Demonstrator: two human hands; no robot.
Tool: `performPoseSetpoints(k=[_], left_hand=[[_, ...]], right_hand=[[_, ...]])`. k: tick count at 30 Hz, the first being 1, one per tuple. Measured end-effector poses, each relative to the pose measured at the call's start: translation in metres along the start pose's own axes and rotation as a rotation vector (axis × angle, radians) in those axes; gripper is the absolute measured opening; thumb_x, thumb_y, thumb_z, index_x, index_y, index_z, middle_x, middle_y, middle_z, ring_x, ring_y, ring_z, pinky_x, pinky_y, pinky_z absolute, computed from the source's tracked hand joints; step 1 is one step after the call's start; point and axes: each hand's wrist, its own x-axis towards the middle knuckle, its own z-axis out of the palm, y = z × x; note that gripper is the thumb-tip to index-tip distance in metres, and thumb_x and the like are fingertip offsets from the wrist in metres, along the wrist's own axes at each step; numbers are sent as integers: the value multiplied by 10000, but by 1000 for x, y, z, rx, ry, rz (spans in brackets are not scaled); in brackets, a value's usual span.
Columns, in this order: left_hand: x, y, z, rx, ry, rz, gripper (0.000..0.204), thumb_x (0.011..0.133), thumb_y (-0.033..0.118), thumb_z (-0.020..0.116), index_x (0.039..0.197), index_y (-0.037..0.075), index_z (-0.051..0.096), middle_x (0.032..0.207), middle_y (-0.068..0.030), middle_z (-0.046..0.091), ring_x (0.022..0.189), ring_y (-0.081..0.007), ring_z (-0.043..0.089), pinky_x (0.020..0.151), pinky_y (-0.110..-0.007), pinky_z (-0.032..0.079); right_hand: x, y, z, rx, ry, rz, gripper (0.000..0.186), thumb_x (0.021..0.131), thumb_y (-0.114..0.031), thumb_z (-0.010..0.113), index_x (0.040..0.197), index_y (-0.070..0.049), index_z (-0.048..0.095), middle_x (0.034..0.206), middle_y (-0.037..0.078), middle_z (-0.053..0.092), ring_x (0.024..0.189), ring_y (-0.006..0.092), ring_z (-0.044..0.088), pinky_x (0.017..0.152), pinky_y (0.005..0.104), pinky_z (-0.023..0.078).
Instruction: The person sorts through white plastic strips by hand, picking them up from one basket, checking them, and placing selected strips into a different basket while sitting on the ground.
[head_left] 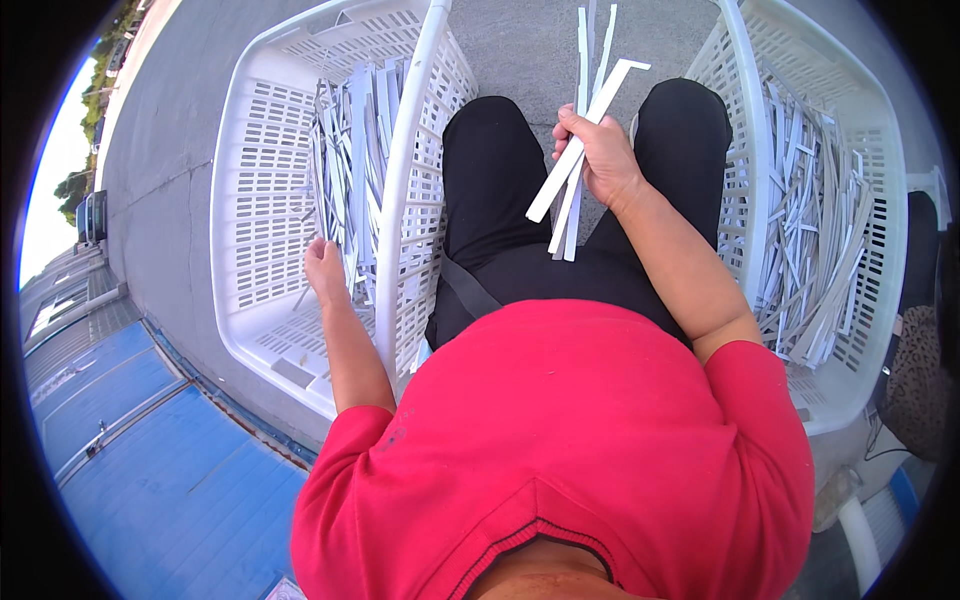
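My right hand [605, 158] is closed round a small bundle of long, narrow white strips [590, 135], held between my knees. One wider strip with a bent end lies on top, and the others fan out behind it. Over on the left, my left hand [325, 270] reaches into a white plastic basket [262, 200]. Its fingers are pressed together at the near end of a heap of similar white and grey strips [360, 150]. Whatever they pinch is too small to make out.
A second white basket [865, 100] stands at my right, holding a loose tangle of strips [810, 230]. My legs [500, 170] are between the two baskets. Blue panels [190, 470] lie at lower left, beside grey paving [165, 190]. A white chair-like frame [860, 540] shows at lower right.
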Motion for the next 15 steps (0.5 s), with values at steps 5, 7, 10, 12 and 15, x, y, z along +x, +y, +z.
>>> performPoseSetpoints(k=[5, 7, 10, 12, 15], left_hand=[[-35, 75, 24, -107, 2, 181, 258, 857, 91, 534, 1060, -67, 542, 958, -90, 592, 853, -137, 559, 770, -260, 440], [-54, 115, 37, -176, -61, 280, 224, 868, 82, 534, 1046, -53, 550, 945, -75, 595, 839, -116, 558, 761, -243, 440], [-93, 161, 68, -338, -417, 369, 188, 880, 77, 544, 1039, -23, 559, 949, -60, 605, 846, -91, 554, 767, -222, 442], [-119, 176, 90, -379, -743, 320, 296, 871, 109, 582, 1126, -30, 524, 1016, -80, 598, 898, -110, 557, 798, -235, 445], [-149, 191, 115, -220, -1017, 328, 458, 861, 210, 614, 1220, -25, 454, 1108, -122, 562, 981, -162, 551, 835, -279, 446]], right_hand=[[5, 5, -6, -59, 26, 34, 257, 841, -228, 600, 941, -1, 533, 738, 65, 564, 633, 138, 552, 570, 286, 471], [6, 7, -6, -82, 55, 34, 269, 843, -262, 601, 888, -3, 547, 736, 68, 569, 625, 138, 549, 569, 284, 458], [6, 8, -5, -181, 62, -9, 340, 861, -332, 590, 728, -21, 558, 643, 45, 530, 567, 119, 523, 526, 256, 441], [4, 6, -2, -242, 66, -31, 347, 856, -352, 579, 736, -27, 565, 641, 37, 532, 575, 112, 512, 529, 254, 412], [0, 3, 1, -331, 110, -134, 335, 855, -350, 572, 813, -17, 578, 668, 36, 550, 596, 95, 489, 545, 256, 395]])
